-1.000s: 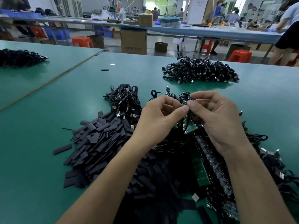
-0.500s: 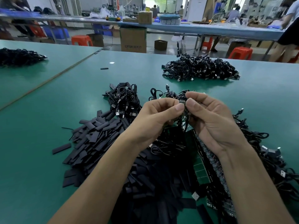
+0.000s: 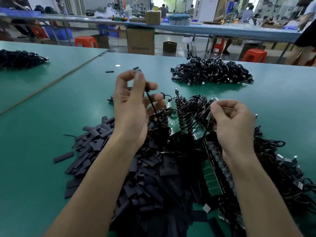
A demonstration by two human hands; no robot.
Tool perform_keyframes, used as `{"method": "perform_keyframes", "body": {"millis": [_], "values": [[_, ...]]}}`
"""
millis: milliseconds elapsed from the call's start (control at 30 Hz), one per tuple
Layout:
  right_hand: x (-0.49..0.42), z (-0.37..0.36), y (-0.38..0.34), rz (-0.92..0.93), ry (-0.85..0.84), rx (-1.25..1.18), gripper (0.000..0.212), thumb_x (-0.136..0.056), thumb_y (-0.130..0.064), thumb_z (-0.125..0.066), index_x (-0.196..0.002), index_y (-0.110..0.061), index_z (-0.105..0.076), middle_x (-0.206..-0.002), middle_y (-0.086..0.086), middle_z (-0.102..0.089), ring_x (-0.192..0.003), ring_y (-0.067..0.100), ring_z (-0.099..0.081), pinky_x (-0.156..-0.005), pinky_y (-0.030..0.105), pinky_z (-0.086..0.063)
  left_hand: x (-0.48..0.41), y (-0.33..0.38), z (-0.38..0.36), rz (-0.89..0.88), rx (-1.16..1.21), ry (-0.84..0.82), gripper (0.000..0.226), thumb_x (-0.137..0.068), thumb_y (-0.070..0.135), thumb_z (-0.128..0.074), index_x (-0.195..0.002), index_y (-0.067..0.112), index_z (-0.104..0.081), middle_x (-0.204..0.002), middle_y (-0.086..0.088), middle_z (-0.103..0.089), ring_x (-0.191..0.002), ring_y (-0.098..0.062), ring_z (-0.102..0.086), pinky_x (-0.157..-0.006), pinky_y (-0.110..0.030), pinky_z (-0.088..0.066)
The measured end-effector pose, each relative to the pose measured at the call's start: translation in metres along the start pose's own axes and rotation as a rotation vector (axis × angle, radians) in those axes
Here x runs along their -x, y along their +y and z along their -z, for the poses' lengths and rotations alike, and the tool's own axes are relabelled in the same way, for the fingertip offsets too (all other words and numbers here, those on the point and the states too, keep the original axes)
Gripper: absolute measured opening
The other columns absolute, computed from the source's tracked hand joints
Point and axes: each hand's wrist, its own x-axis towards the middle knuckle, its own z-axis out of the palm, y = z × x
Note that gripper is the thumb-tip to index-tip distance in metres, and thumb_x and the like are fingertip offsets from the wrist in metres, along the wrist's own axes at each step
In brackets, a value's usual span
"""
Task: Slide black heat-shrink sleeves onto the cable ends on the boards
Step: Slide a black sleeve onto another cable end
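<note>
My left hand (image 3: 131, 106) is raised above the table and pinches a thin black cable (image 3: 151, 101) near its plug end, which sticks up past my fingertips. The cable runs down to the green boards (image 3: 176, 122) lying in a tangle of black cables. My right hand (image 3: 230, 122) is curled beside the boards and grips a sleeved cable end (image 3: 209, 111) at their right edge. A large heap of flat black heat-shrink sleeves (image 3: 106, 151) covers the table under my forearms.
A second bundle of black cables (image 3: 212, 72) lies at the far right of the green table (image 3: 42, 134), another (image 3: 18, 59) at the far left. More cables with plugs (image 3: 282, 168) trail to the right. Benches, boxes, orange stools and people fill the background.
My hands were together over the boards, fingertips touching. They have parted: the left hand rose up and left, pulling a cable end taut, and the right hand moved slightly right.
</note>
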Motion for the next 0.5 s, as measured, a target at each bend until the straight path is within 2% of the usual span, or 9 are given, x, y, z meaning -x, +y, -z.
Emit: {"method": "perform_keyframes", "body": {"millis": [67,100,167,233,333,400,500], "values": [[0.002,-0.003,-0.001,0.167,0.064,0.183,0.018,-0.095,-0.019,-0.068,-0.084,-0.030,-0.059,-0.080,-0.014,-0.063,-0.068,-0.006,-0.059,-0.067,0.014,-0.050,0.001,0.007,0.000,-0.140,-0.122,0.100,0.013,-0.105,0.024,-0.050,-0.092,0.024,-0.053,-0.068,0.006,-0.055,-0.050,-0.009,-0.042,-0.048,-0.021,-0.040],[0.001,-0.004,-0.002,0.228,0.067,0.285,0.015,-0.095,-0.019,-0.067,-0.086,-0.028,-0.060,-0.081,-0.014,-0.063,-0.069,-0.005,-0.060,-0.068,0.013,-0.051,0.002,0.009,0.000,-0.193,-0.179,0.135,0.014,-0.105,0.024,-0.051,-0.092,0.024,-0.054,-0.065,0.007,-0.052,-0.049,-0.008,-0.035,-0.046,-0.020,-0.033],[0.000,-0.004,-0.003,0.279,0.024,0.530,0.004,-0.096,-0.023,-0.066,-0.100,-0.024,-0.065,-0.098,-0.003,-0.066,-0.088,0.010,-0.062,-0.083,0.027,-0.051,0.002,0.014,0.000,-0.274,-0.270,0.181,0.014,-0.104,0.025,-0.054,-0.091,0.025,-0.059,-0.062,0.006,-0.047,-0.051,-0.007,-0.034,-0.049,-0.020,-0.030],[0.003,-0.007,-0.004,0.302,0.017,0.786,0.016,-0.095,-0.025,-0.066,-0.110,-0.024,-0.069,-0.116,0.005,-0.059,-0.108,0.026,-0.054,-0.093,0.036,-0.041,0.002,0.015,0.000,-0.328,-0.342,0.195,0.015,-0.102,0.025,-0.057,-0.089,0.027,-0.063,-0.062,0.006,-0.045,-0.054,-0.007,-0.037,-0.052,-0.020,-0.033],[0.021,-0.019,-0.017,0.471,0.039,0.859,0.016,-0.090,-0.019,-0.071,-0.105,-0.024,-0.074,-0.116,0.003,-0.058,-0.111,0.026,-0.048,-0.090,0.035,-0.032,0.001,0.012,0.000,-0.348,-0.442,0.172,0.019,-0.102,0.022,-0.057,-0.087,0.030,-0.067,-0.060,0.013,-0.047,-0.058,-0.006,-0.038,-0.054,-0.019,-0.034],[0.033,-0.028,-0.022,0.572,-0.145,0.821,0.014,-0.090,-0.016,-0.071,-0.103,-0.022,-0.075,-0.108,0.000,-0.064,-0.100,0.017,-0.051,-0.089,0.027,-0.034,-0.002,0.006,0.002,-0.316,-0.506,0.186,0.020,-0.103,0.023,-0.055,-0.091,0.029,-0.069,-0.060,0.020,-0.055,-0.058,0.000,-0.046,-0.056,-0.012,-0.038],[0.052,-0.041,-0.027,0.527,-0.642,0.751,0.012,-0.095,-0.020,-0.066,-0.105,-0.023,-0.073,-0.103,-0.003,-0.067,-0.089,0.015,-0.063,-0.087,0.033,-0.056,-0.007,-0.001,0.006,-0.254,-0.579,0.225,0.023,-0.105,0.021,-0.047,-0.111,0.018,-0.069,-0.050,0.025,-0.048,-0.047,0.003,-0.041,-0.049,-0.008,-0.032]]}}
